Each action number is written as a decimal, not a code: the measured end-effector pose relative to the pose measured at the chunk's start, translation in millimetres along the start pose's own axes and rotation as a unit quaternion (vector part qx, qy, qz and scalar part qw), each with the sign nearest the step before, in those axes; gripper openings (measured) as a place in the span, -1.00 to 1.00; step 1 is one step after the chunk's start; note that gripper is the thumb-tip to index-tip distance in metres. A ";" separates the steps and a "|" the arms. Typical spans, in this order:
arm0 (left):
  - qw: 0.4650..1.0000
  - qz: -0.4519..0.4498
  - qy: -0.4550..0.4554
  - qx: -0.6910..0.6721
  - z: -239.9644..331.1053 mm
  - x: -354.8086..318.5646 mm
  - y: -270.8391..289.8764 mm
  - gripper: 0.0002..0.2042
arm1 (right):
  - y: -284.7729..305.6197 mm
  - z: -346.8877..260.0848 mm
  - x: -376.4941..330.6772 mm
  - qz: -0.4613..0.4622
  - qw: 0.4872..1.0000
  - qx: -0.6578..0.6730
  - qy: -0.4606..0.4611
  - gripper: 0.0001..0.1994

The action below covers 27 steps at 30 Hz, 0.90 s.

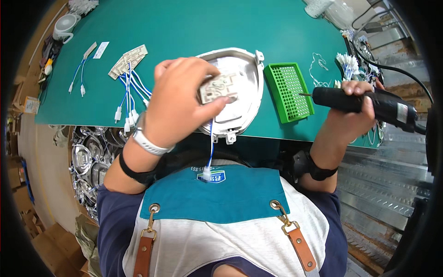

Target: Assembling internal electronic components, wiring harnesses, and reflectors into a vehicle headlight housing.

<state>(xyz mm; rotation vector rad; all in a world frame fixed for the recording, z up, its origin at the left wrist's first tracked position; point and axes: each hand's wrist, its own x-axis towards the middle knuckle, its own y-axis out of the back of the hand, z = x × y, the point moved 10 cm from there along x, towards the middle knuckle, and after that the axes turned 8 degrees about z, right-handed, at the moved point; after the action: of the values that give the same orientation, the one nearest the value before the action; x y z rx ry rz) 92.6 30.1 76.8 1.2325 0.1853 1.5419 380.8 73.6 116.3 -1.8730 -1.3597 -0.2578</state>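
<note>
My left hand (177, 94) grips a small pale circuit board (218, 87) between thumb and fingers, over a silvery metal housing (251, 99) on the table. From the board, blue and white wires (212, 147) hang past the table edge to a white plug in front of my apron. Off to the right, my right hand (353, 111) is wrapped around a black electric screwdriver (390, 108), its bit pointing left. That bit ends near a green perforated tray (290, 92) and touches nothing I can make out. Part of the housing is hidden by my left hand.
Several similar boards (129, 60) with wires lie left of my hand, near a lone wired piece (90, 50) and a white label (101, 50). White connectors (348, 64) are bunched at the right. The screwdriver's cord (406, 76) runs upward. Metal housings (90, 157) fill a box below left.
</note>
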 end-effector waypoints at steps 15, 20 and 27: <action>0.997 -0.038 0.007 0.071 -0.4 2.7 -4.1 -0.61 | 0.9 51.4 7.8 -0.061 0.997 0.026 -0.047 -0.56; 0.997 -0.015 0.076 0.020 -48.6 13.6 4.5 -0.67 | -22.6 61.2 9.3 -0.075 0.987 -0.128 -0.055 -0.60; 0.939 -0.147 0.268 -0.159 -87.8 -0.6 -19.6 -0.82 | -15.3 53.3 -1.7 0.000 0.959 -0.275 0.065 -0.60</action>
<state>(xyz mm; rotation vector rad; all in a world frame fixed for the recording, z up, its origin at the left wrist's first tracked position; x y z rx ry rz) 37.9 78.3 24.1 0.4850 0.4361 1.5373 352.1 111.0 87.0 -2.2518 -1.2805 -0.8150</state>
